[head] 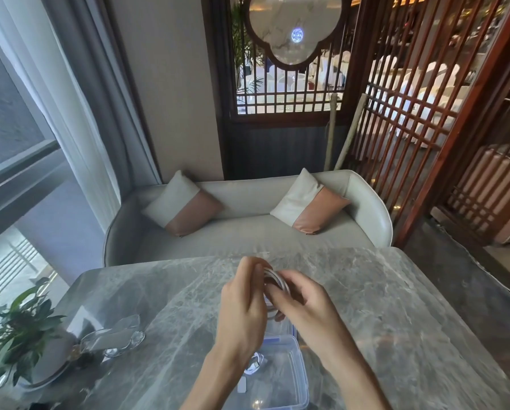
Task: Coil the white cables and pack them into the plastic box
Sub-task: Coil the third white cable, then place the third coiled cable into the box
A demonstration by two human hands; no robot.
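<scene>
Both hands are raised over the marble table (pixel 381 291), above the plastic box: the left hand (pixel 243 306) has its fingers curled round the far edge of a white cable coil (pixel 276 281), and the right hand (pixel 299 300) pinches the coil's near side between thumb and fingers. The coil shows several neat loops between the hands. The clear plastic box (pixel 280 377), on the table below the wrists, holds another white cable (pixel 255 363).

counts at the table (pixel 395 291)
two hands (pixel 241 309) (pixel 304 303), two white cables (pixel 274 279) (pixel 255 365), one plastic box (pixel 295 380), one potted plant (pixel 17 321), one sofa (pixel 247 232), two cushions (pixel 182 202) (pixel 310 202).
</scene>
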